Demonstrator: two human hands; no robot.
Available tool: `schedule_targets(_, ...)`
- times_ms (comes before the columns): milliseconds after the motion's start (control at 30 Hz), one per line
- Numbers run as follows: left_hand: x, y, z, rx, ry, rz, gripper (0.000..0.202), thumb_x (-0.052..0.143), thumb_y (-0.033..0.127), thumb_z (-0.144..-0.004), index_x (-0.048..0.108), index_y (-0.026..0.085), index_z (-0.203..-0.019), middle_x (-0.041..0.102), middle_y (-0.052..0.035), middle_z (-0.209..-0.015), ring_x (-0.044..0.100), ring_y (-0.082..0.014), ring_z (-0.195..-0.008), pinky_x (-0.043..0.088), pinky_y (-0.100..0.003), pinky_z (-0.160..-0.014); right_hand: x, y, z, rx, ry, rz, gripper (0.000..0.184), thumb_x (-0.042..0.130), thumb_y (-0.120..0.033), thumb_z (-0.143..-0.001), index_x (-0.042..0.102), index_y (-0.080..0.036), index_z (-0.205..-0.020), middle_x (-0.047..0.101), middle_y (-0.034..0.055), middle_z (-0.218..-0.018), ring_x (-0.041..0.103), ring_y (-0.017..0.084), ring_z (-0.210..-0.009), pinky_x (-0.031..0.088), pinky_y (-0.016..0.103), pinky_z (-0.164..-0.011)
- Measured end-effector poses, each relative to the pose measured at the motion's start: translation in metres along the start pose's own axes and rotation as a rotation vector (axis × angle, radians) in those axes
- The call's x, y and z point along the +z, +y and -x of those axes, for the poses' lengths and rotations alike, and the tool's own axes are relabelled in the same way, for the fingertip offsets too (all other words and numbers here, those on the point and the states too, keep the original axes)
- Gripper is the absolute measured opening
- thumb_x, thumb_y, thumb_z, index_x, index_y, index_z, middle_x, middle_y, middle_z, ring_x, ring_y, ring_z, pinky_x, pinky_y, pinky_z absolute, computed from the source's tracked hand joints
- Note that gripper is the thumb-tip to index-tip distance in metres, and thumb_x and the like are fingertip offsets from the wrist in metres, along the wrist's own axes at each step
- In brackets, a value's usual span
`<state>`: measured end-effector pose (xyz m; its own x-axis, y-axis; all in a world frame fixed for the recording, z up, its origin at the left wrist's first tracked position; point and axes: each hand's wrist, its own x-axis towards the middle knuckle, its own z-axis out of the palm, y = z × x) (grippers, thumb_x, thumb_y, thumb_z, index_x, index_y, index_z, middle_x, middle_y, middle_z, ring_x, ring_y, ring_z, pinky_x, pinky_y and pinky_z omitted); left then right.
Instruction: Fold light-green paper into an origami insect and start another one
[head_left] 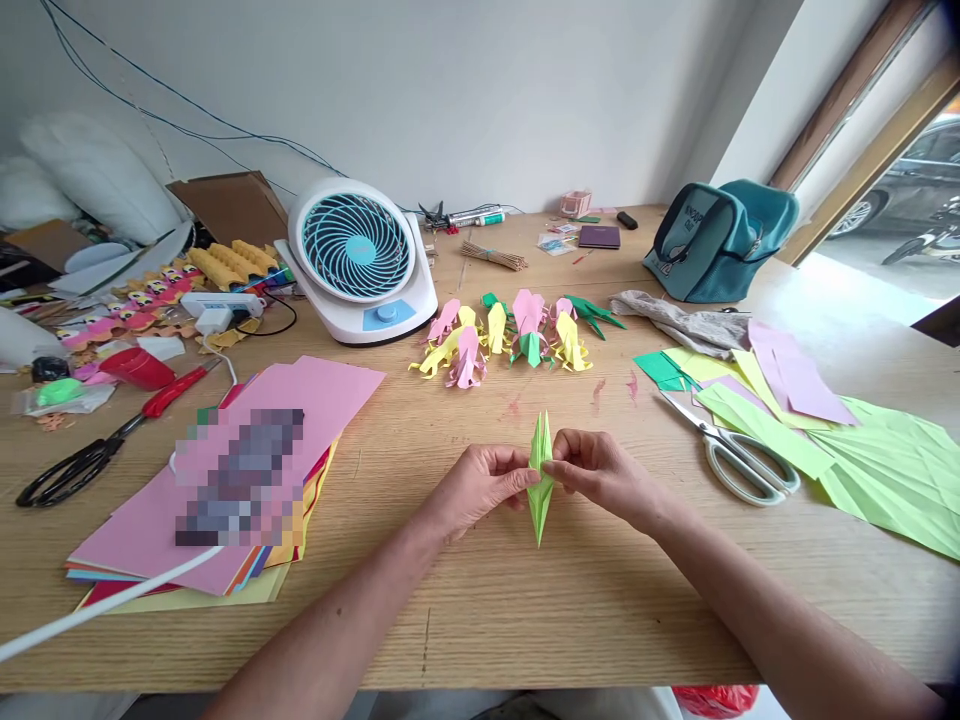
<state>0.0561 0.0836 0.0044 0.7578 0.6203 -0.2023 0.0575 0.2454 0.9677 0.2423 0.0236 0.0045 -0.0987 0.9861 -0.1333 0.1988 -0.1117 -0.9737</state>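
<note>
Observed from beside the light wooden table: both of the person's hands meet over its near middle.

The left hand and the right hand each pinch one side of a narrow, light green folded paper piece. It is pointed at both ends and stands roughly upright between them. Thumb and forefinger of each hand are pressed together on the paper's mid-section. The lower tip hangs just above the table or touches it; I cannot tell which.

Surroundings:
- A cluster of finished pink, yellow and green folded paper figures lies further back.
- White-handled scissors lie to the right, near the right forearm, on loose pale green sheets.
- A stack of coloured paper with a pink top sheet sits to the left.
- A white desk fan with a blue grille faces the work; whether it is running cannot be told.

Risks, in my judgement:
- Both grips sit on a thin, layered section, so uneven pull could tear it or skew the crease.
- The long free tips could bend if pressed against the table.
- A careless sweep of the right arm could catch the scissors.
- Airflow from the fan, if on, could shift the loose sheets.
</note>
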Motion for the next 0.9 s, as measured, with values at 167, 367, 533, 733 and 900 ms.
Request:
schedule_targets(167, 0.001, -0.003, -0.001, -0.004, 0.084, -0.059, 0.038, 0.079, 0.047, -0.068, 0.071, 0.012, -0.076, 0.059, 0.0, -0.068, 0.047, -0.0076, -0.056, 0.041, -0.02, -0.051, 0.003, 0.001, 0.0, -0.028, 0.015, 0.022, 0.036, 0.07, -0.05, -0.079, 0.053, -0.018, -0.074, 0.048, -0.0043, -0.063, 0.039, 0.01, -0.056, 0.028, 0.026, -0.051)
schedule_targets(367, 0.006, -0.009, -0.002, 0.082, 0.17, -0.141, 0.041, 0.076, 0.052, -0.069, 0.069, 0.012, -0.066, 0.054, 0.0014, -0.061, 0.045, -0.0096, -0.058, 0.039, -0.019, -0.047, 0.008, 0.011, -0.004, -0.109, 0.102, 0.074, 0.032, 0.065, -0.046, -0.084, 0.053, -0.018, -0.074, 0.05, -0.0034, -0.065, 0.041, 0.011, -0.059, 0.031, 0.025, -0.052)
schedule_targets(533, 0.008, -0.012, -0.001, 0.13, 0.218, -0.206, 0.04, 0.072, 0.053, -0.074, 0.072, 0.012, -0.073, 0.057, 0.0004, -0.061, 0.045, -0.0098, -0.055, 0.038, -0.02, -0.046, 0.012, 0.01, -0.005, -0.109, 0.124, -0.05, 0.038, 0.068, -0.053, -0.08, 0.054, -0.019, -0.073, 0.055, -0.0017, -0.066, 0.049, 0.012, -0.061, 0.039, 0.026, -0.055)
schedule_targets(733, 0.011, -0.008, 0.001, 0.191, 0.292, -0.295, 0.038, 0.072, 0.048, -0.075, 0.069, 0.012, -0.064, 0.054, 0.0015, -0.056, 0.041, -0.0088, -0.054, 0.031, -0.021, -0.051, 0.018, 0.001, -0.004, -0.069, 0.145, -0.168, 0.043, 0.077, -0.055, -0.07, 0.053, -0.019, -0.07, 0.058, -0.0007, -0.064, 0.056, 0.014, -0.06, 0.046, 0.028, -0.057)
schedule_targets(900, 0.012, -0.007, 0.0, 0.182, 0.282, -0.211, 0.039, 0.077, 0.045, -0.07, 0.061, 0.013, -0.055, 0.046, 0.004, -0.054, 0.037, -0.0074, -0.055, 0.028, -0.021, -0.053, 0.017, -0.002, -0.002, -0.105, 0.135, -0.174, 0.043, 0.075, -0.057, -0.071, 0.055, -0.019, -0.075, 0.056, -0.0011, -0.065, 0.053, 0.013, -0.06, 0.044, 0.027, -0.057)
